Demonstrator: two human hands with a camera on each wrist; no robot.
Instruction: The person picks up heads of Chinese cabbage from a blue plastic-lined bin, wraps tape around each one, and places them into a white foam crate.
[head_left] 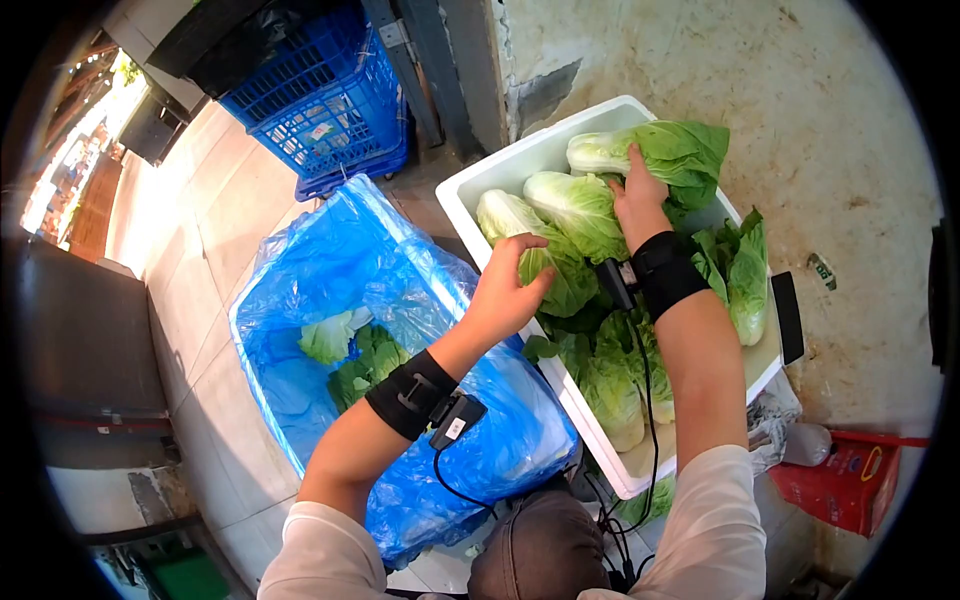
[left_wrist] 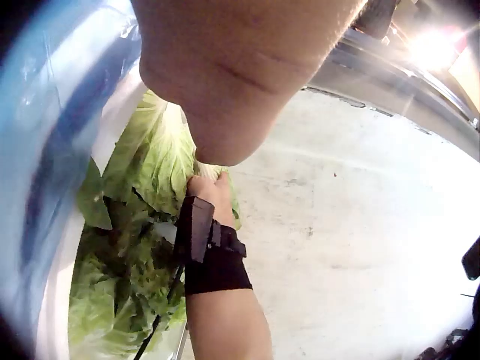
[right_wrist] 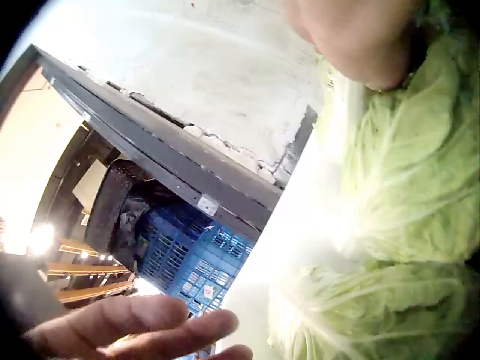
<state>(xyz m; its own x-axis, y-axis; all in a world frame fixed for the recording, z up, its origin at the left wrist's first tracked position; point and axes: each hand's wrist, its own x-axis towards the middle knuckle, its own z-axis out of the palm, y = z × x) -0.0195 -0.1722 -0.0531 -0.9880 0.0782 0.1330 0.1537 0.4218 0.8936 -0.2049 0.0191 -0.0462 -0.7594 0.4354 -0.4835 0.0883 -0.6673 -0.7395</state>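
Leafy green-white cabbages [head_left: 575,213] in white rectangular box [head_left: 538,156]

Pale tiled floor [head_left: 205,230], blue plastic-lined bin [head_left: 262,345], blue plastic crates [head_left: 325,130]; left hand [head_left: 508,292], fingers apart, near cabbages; right hand [head_left: 638,200] clamped on upper cabbage [head_left: 690,155]; stained pale wall [head_left: 820,110].

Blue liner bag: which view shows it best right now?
The head view: it shows most of the blue liner bag, with loose leaves inside. The left wrist view has only a blurred strip at its left edge; I can't make it out in the right wrist view.
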